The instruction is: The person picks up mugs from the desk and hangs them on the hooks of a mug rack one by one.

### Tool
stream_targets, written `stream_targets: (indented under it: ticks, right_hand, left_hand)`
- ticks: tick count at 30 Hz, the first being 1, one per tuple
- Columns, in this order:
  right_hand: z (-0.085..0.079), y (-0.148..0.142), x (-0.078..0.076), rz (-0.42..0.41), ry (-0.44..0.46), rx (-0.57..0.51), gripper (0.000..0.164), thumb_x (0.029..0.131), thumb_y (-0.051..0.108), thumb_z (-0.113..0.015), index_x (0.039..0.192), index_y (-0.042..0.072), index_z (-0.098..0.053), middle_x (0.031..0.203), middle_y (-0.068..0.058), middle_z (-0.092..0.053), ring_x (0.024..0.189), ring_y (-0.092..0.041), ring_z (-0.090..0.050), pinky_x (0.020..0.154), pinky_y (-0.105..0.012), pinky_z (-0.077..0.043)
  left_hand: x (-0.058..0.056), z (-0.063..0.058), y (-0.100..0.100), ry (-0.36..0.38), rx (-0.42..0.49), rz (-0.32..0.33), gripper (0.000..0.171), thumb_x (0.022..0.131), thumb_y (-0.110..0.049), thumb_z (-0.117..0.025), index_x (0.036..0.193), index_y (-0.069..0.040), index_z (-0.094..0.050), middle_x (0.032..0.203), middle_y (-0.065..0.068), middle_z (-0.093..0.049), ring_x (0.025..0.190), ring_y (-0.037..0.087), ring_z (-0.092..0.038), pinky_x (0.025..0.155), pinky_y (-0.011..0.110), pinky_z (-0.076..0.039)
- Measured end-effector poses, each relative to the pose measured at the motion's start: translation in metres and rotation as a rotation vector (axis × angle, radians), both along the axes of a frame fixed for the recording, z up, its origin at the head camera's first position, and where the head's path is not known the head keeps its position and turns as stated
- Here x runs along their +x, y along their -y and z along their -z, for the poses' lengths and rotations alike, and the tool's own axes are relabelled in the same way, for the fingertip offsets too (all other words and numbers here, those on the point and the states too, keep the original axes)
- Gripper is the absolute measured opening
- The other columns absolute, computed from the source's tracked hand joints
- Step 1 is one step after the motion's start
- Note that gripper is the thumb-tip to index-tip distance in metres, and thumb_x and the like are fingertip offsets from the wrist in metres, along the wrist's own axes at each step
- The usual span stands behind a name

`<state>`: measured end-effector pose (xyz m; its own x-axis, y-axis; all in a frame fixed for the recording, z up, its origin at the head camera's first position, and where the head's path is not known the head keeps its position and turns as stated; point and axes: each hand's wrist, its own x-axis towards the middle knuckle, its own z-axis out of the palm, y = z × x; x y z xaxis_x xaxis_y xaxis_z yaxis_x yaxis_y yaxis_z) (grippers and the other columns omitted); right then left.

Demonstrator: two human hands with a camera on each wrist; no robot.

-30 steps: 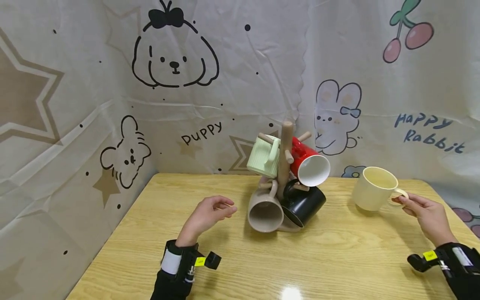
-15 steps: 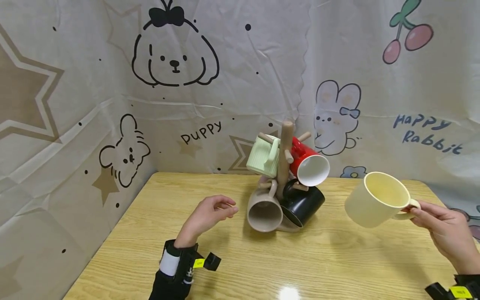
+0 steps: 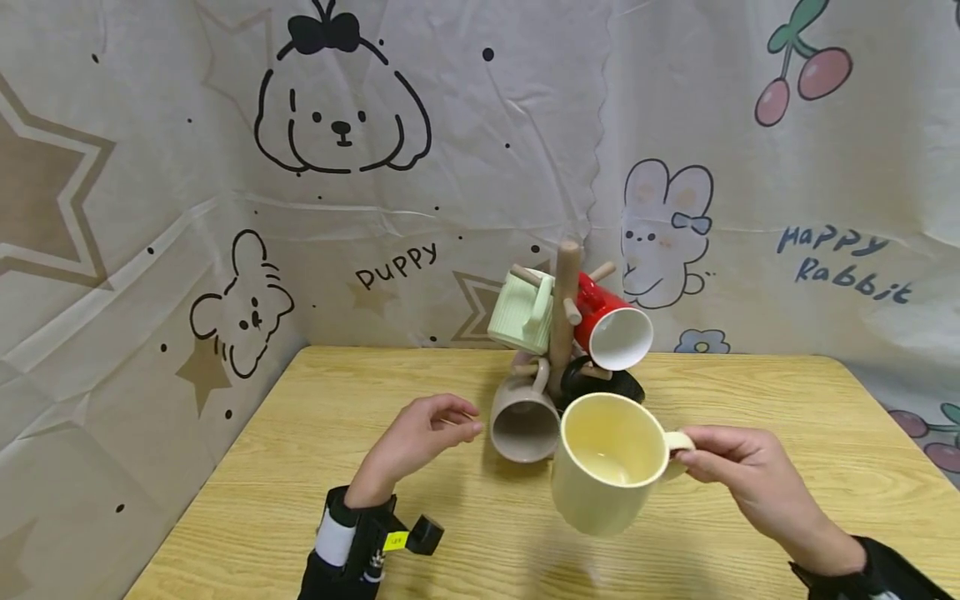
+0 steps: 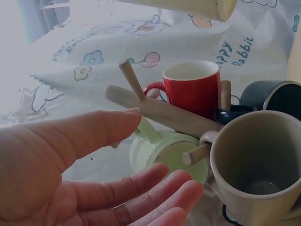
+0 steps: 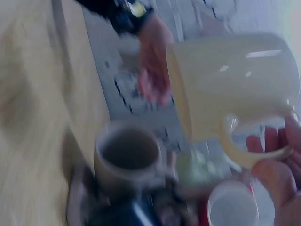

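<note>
A pale yellow mug (image 3: 600, 500) is held up in front of the mug rack, its mouth tipped toward the head camera. My right hand (image 3: 757, 483) pinches its handle; the right wrist view shows the thumb and fingers around that handle (image 5: 240, 153). To the left of the rack, my left hand (image 3: 420, 437) hovers over the table with relaxed fingers and nothing in them. A wooden mug rack (image 3: 566, 308) carries a light green mug (image 3: 521, 312), a red mug (image 3: 611, 325), a greyish-beige mug (image 3: 525, 417) and a black mug (image 3: 622, 383), partly hidden by the yellow one.
The rack stands on a wood-grain table (image 3: 285, 500). Behind it hangs a pale printed cloth (image 3: 420, 208) with cartoon drawings, which also runs along the left side. Rack pegs (image 3: 603, 271) stick out at several angles near the mugs.
My right hand has lifted the yellow mug off the table's right side and carried it left and nearer, to the front of the rack. The left hand has hardly moved.
</note>
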<state>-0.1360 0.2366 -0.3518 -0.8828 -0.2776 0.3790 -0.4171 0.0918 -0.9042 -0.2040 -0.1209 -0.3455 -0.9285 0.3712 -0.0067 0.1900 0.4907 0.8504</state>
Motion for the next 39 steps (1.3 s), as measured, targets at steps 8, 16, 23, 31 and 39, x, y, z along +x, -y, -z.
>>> stream_targets:
  ticks: [8,16,23,31,39]
  right_hand:
    - [-0.002,0.038,0.004,-0.094,0.163,0.111,0.022,0.096,0.009,-0.046,0.101,-0.006,-0.062,0.084,0.009,-0.068,0.078,-0.005,-0.065,0.060,-0.024,-0.054]
    - [-0.002,0.044,0.006,-0.126,0.265,0.127,0.030,0.097,0.016,-0.046,0.105,-0.009,-0.060,0.086,0.010,-0.068,0.077,-0.004,-0.065,0.058,-0.023,-0.053]
    - [-0.005,0.049,0.010,-0.070,0.235,0.140,0.032,0.096,0.017,-0.048,0.109,-0.010,-0.058,0.087,0.006,-0.067,0.076,-0.005,-0.064,0.058,-0.024,-0.053]
    - [-0.002,0.051,0.013,-0.013,0.298,0.146,0.034,0.095,0.020,-0.051,0.108,-0.010,-0.059,0.084,0.007,-0.068,0.073,-0.004,-0.064,0.058,-0.023,-0.052]
    - [0.004,0.050,0.012,0.013,0.379,0.134,0.038,0.095,0.022,-0.050,0.114,-0.011,-0.057,0.088,0.001,-0.069,0.074,-0.004,-0.064,0.058,-0.022,-0.051]
  left_hand:
    - [0.002,-0.002,-0.010,0.035,0.132,0.086,0.039,0.094,-0.030,-0.052,0.112,0.004,-0.058,0.104,0.020,-0.064,0.090,0.023,-0.065,0.081,0.032,-0.052]
    - [0.015,0.002,-0.031,0.198,0.405,0.359,0.099,0.083,-0.073,-0.033,0.131,0.014,-0.035,0.127,0.034,-0.046,0.113,0.031,-0.055,0.093,0.043,-0.047]
    - [0.040,0.007,-0.054,0.266,0.544,0.491,0.111,0.070,-0.076,-0.052,0.140,0.002,-0.014,0.124,0.022,-0.043,0.104,0.012,-0.051,0.088,0.034,-0.045]
    - [0.046,0.019,-0.073,0.308,0.623,0.284,0.081,0.074,-0.036,-0.074,0.130,0.005,-0.031,0.104,0.009,-0.055,0.091,0.013,-0.056,0.080,0.029,-0.048]
    - [0.049,0.025,-0.085,0.359,0.674,0.202,0.060,0.075,-0.017,-0.071,0.124,0.005,-0.043,0.099,0.006,-0.059,0.088,0.014,-0.060,0.077,0.030,-0.051]
